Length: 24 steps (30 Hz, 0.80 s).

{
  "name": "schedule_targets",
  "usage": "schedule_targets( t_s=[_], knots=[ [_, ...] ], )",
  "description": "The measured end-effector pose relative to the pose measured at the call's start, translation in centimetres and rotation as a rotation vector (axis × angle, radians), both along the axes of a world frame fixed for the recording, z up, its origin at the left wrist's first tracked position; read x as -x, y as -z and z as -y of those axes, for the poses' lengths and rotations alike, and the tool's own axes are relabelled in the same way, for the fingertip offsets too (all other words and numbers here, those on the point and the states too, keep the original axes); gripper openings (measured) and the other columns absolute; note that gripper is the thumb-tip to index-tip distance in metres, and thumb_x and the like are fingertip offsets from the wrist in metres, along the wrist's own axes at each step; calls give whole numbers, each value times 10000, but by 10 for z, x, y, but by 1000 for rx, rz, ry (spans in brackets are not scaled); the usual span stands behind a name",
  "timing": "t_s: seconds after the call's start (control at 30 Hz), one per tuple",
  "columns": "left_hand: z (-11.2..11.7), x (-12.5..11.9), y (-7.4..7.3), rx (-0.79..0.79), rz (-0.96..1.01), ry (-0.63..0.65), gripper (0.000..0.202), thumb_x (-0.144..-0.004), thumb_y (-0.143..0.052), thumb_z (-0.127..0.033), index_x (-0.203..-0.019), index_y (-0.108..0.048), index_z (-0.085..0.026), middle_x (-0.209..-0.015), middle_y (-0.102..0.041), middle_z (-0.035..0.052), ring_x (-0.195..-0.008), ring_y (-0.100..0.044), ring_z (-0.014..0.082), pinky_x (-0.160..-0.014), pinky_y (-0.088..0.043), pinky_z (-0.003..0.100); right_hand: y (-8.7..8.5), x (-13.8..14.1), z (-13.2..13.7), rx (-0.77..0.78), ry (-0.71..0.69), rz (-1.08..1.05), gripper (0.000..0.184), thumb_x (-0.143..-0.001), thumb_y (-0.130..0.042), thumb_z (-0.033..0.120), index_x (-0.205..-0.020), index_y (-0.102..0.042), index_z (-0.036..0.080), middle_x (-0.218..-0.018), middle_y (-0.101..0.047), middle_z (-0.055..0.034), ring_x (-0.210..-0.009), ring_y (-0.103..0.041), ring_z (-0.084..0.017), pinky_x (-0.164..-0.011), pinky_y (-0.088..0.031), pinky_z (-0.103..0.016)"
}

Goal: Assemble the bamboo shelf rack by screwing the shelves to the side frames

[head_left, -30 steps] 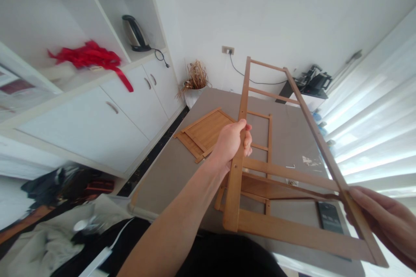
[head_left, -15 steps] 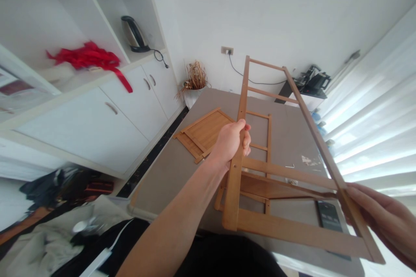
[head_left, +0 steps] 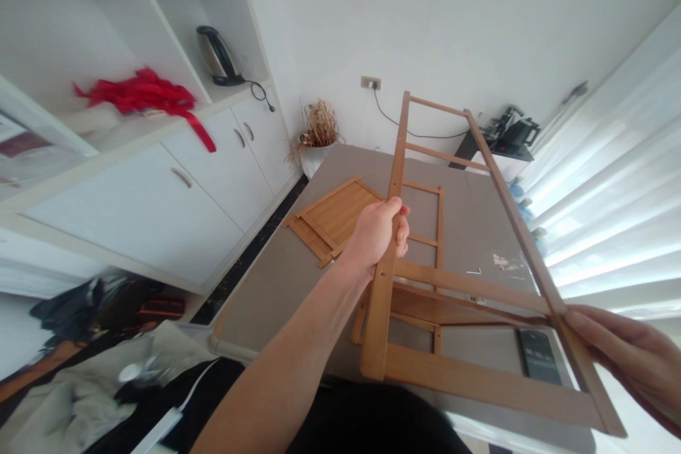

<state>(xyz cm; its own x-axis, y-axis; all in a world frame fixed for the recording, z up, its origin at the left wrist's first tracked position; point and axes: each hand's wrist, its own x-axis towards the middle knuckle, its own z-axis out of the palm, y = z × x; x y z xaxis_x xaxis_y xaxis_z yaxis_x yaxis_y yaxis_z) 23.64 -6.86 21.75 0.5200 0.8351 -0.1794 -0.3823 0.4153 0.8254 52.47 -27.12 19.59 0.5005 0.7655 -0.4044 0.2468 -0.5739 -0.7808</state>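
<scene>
A wooden frame (head_left: 468, 282) with two long rails and several crossbars is held up over the grey table (head_left: 266, 284). My left hand (head_left: 380, 230) is closed around its left rail. On the right rail, near the end closest to me, my right hand (head_left: 620, 340) grips the wood, its fingers partly hidden behind the rail. Beneath the frame, more wooden parts lie on the table, among them a second slim frame (head_left: 440, 216) and a board seen partly through the bars. Flat wooden panels (head_left: 340, 216) lie left of my left hand.
A small hex key (head_left: 473, 272) and a dark phone-like slab (head_left: 538, 355) lie on the table. A dried plant (head_left: 320, 124) stands at the far left corner. White cabinets (head_left: 159, 206) line the left; curtains (head_left: 622, 206) hang at right. A black kettle (head_left: 520, 135) stands behind.
The frame's near end has shifted very slightly left and down, with both hands still on it. Nothing else has visibly moved.
</scene>
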Motion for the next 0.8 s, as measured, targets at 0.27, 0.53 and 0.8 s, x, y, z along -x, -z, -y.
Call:
schedule_targets(
  t_s=[0.27,0.53,0.8],
  knots=[
    [-1,0,1,-38,-55,-6,230,-947,-390,-240,-740,-469,-179,-374,-419,-59,-267,-339,87,-354,-274,218,-5,13,-1,5,-16,-250,416,-668,-724,571,-968,-736,283,-1043,-739,-19,-910,-637,-253,-762,-544,-261],
    [-1,1,6,-34,-82,8,228,-942,-405,-249,-744,-485,-171,-385,-435,-57,-269,-348,80,-370,-294,218,-5,10,4,-1,-61,-198,348,-758,-666,551,-965,-725,277,-862,-723,-8,-866,-615,-251,-797,-525,-276],
    [1,-1,3,-96,-97,-4,207,-936,-413,-257,-763,-489,-172,-390,-441,-65,-269,-350,80,-368,-300,217,-7,13,5,-73,-93,-71,398,-736,-688,560,-1011,-716,274,-967,-742,-32,-936,-640,-285,-721,-535,-262]
  ],
)
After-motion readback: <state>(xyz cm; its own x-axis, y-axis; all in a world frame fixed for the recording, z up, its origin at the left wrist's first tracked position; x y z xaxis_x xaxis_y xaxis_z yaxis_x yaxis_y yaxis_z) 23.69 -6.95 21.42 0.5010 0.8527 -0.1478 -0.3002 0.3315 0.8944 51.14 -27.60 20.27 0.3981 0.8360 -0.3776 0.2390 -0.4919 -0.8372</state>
